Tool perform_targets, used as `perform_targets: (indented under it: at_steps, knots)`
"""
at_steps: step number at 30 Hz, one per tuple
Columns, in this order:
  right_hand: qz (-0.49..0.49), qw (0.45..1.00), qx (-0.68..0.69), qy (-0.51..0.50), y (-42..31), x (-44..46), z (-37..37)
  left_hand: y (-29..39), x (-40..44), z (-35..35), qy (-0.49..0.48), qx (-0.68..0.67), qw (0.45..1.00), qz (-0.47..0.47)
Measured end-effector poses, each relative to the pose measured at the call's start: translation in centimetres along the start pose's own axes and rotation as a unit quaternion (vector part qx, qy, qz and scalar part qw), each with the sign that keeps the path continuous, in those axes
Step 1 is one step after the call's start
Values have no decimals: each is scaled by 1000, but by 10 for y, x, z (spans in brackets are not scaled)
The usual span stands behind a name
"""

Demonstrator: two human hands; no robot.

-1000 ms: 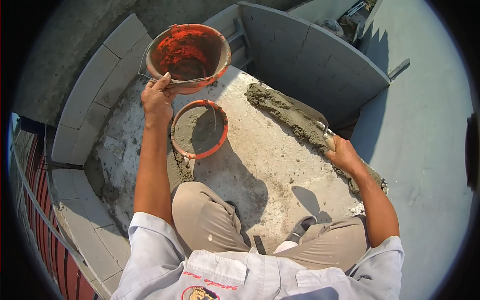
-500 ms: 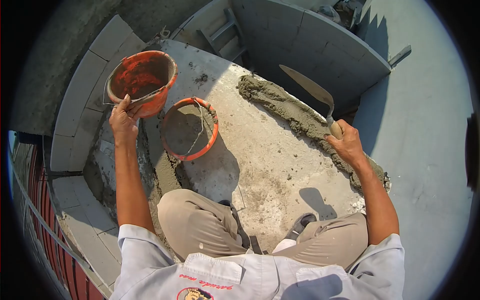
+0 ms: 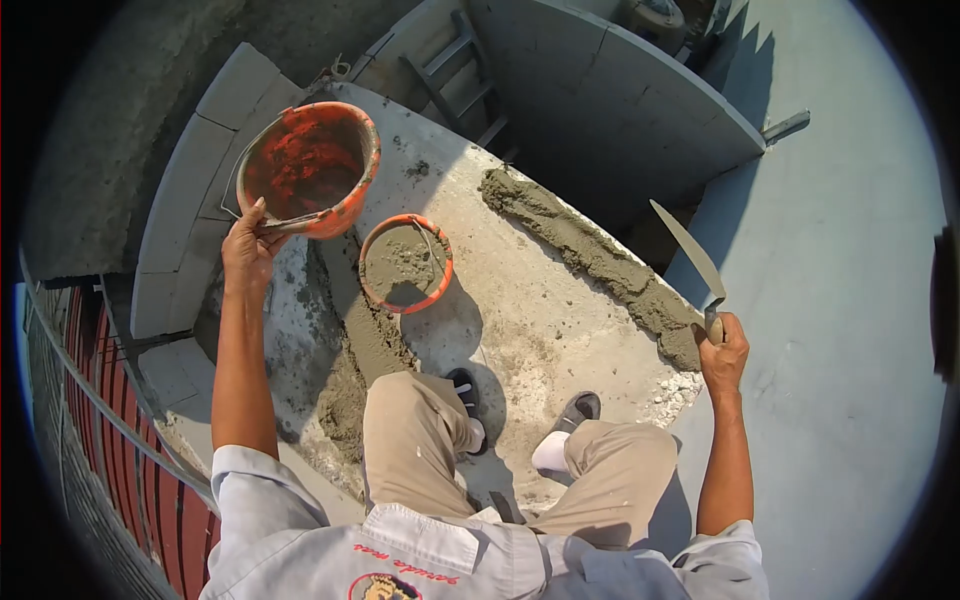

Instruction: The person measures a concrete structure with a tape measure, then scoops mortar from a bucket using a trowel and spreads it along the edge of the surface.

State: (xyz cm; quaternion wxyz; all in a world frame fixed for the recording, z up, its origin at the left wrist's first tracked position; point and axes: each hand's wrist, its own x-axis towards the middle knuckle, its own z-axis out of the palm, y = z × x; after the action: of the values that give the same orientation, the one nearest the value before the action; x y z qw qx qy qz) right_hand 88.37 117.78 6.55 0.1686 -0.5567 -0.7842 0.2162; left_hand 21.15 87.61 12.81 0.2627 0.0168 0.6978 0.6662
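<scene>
Your left hand (image 3: 250,248) has the orange bucket (image 3: 350,212) by its rim, near the mortar-filled bucket (image 3: 449,270); your right hand (image 3: 725,352) is wrapped round the trowel (image 3: 690,247). Lumpy mortar strip (image 3: 590,259) is down along the slab's (image 3: 525,340) edge; looks like plenty's left over.

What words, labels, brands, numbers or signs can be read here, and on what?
"garuda mas": red lettering, upside down in this view, on the pale grey cloth shirt.
Round red and gold emblem on that shirt: cut off by the frame, no lettering readable.
No other text can be made out.
</scene>
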Motion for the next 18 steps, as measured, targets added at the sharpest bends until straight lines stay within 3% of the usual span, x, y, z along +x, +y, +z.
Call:
perform_targets:
  at_steps: [2,4,6,9,13,16,17,18]
  knots:
    - [32,999,20,24,-2,-23,-32,24,-19,-24,18,32,999,-17]
    - [110,992,66,-22,-2,-51,-54,50,-47,-44,42,57,996,-47]
    - [240,961,-29,-136,-3,-84,-84,69,-83,-69,63,68,993,-79]
    - [351,915,25,-196,-1,-148,-113,85,-132,-127,97,72,984,-133]
    - [386,893,2,-230,-42,-225,-182,101,-208,-210,176,80,949,-248]
    - [393,890,-7,-232,-77,-273,-241,108,-275,-272,211,9,936,-282]
    - [449,855,-16,-258,-87,-282,-259,114,-294,-291,239,13,925,-295]
    - [449,855,-20,-260,-97,-293,-274,123,-316,-304,249,6,918,-310]
